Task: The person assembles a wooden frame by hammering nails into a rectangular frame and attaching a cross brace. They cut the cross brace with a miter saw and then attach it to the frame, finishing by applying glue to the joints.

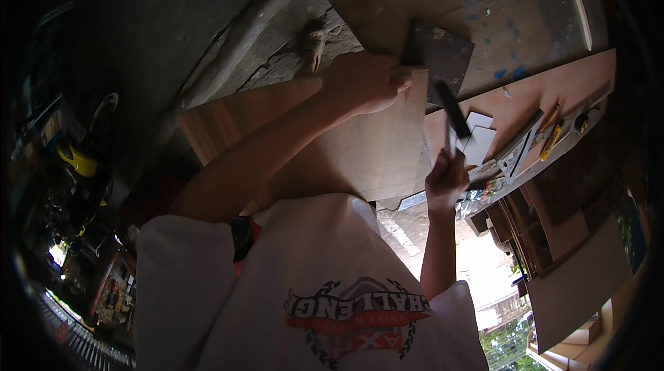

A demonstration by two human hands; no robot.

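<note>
The flat light-brown wooden board (360, 143) lies in front of the person, over a bigger brown wooden sheet (484, 4). The left hand (366, 80) presses on the board's far edge, fingers curled tight over it. The right hand (446, 181) has its fingers wrapped around a dark-headed hammer (451, 109), held up by the board's right edge. I think the left hand should press hard and stay away from the hammer's head.
</note>
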